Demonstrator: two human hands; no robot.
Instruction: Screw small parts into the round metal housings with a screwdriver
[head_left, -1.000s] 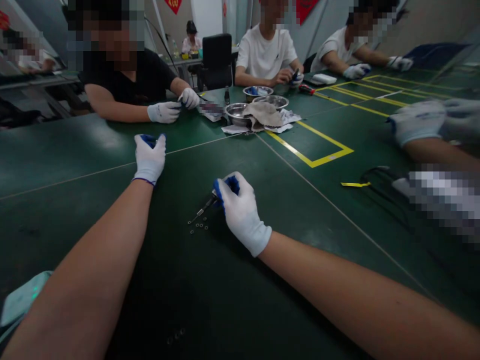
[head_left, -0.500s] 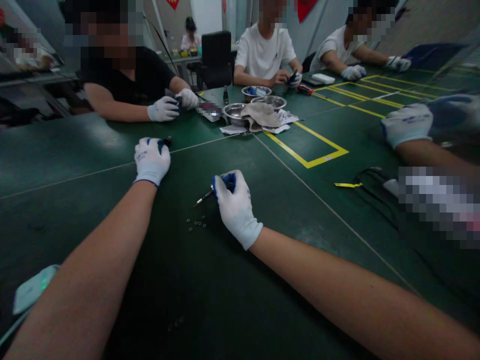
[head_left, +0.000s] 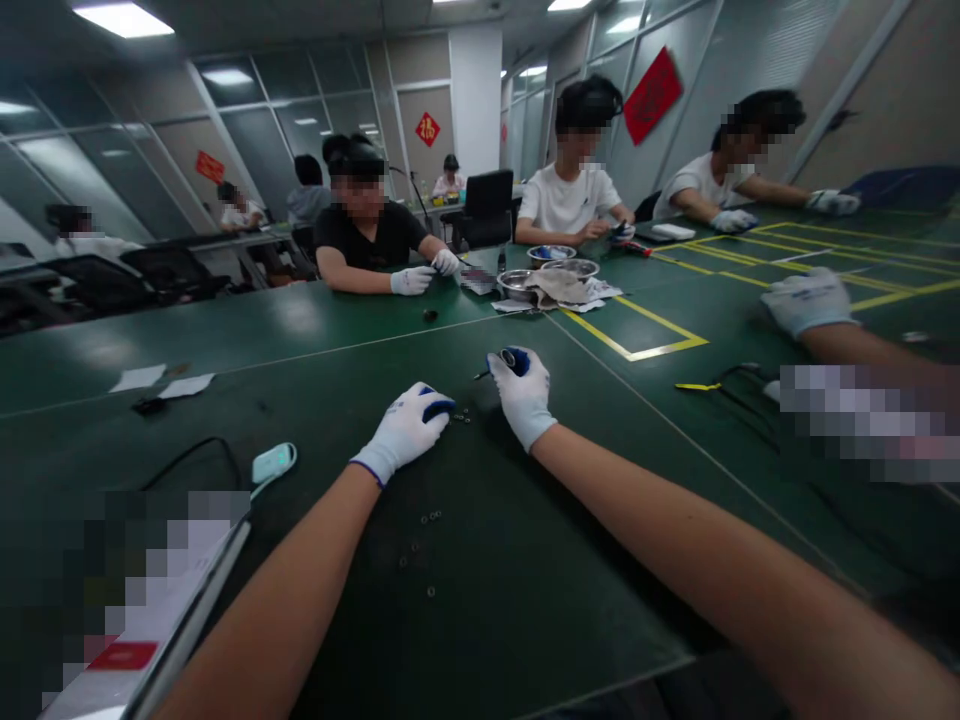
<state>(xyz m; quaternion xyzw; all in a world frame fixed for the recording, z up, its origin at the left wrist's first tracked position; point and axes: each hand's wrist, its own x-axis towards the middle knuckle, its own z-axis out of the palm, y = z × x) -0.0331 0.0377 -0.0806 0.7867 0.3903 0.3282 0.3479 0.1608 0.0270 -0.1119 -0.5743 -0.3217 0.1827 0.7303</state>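
Slim tool (head_left: pixel 480 376) in my right grip (head_left: pixel 526 395), my left grip (head_left: pixel 409 425) beside small rings (head_left: pixel 460 418)

Closest to me, a lone ring (head_left: pixel 430 592) lies on the dark green worktop (head_left: pixel 570 600), with a loose scatter of others just beyond it. Past those, my left grip rests low, back of the glove up, its fingertips at the edge of the small rings' cluster; whether it pinches one or is empty, I cannot tell. My right grip, a little farther off, is closed around the slim tool, whose thin tip sticks out to the left.

I take the step in hand to be picking at the rings with my left, the tool at the ready in my right. The next move calls for a fine pinch on one ring, the tip steady and the neighbours undisturbed.

Beyond both grips sits a small dark piece (head_left: pixel 430 315), then metal bowls (head_left: pixel 507 290) with a greyish cloth (head_left: pixel 561 289) beside them, and a co-worker in a black top (head_left: pixel 352 240)
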